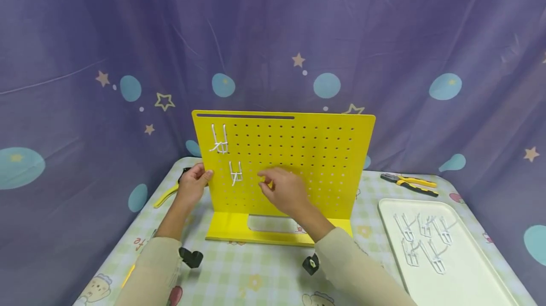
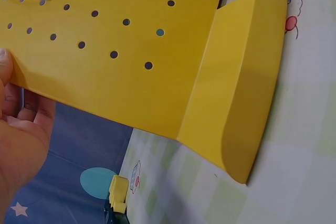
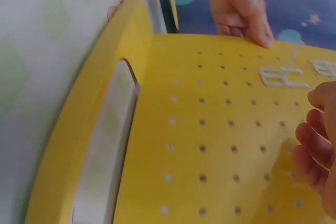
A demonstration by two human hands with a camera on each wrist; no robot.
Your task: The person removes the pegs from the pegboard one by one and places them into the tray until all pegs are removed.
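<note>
A yellow pegboard (image 1: 358,149) stands upright on its own base, with rows of small holes across it. My left hand (image 1: 193,184) grips its left edge, thumb on the front and fingers behind. Two white wire hooks hang on the left part: an upper hook (image 1: 219,140) near the corner and a lower hook (image 1: 236,173) below it. My right hand (image 1: 286,191) is in front of the board, just right of the lower hook. Its thumb and index finger are bent and apart, with nothing seen between them. In the right wrist view its fingers (image 3: 315,140) are loosely curled.
A white tray (image 1: 469,277) at the right holds several loose wire hooks (image 1: 437,258). Yellow-and-black pliers (image 1: 411,184) lie behind it. Another yellow-handled tool (image 1: 166,195) lies left of the board, partly hidden by my left hand. A checked cloth (image 1: 239,273) covers the table.
</note>
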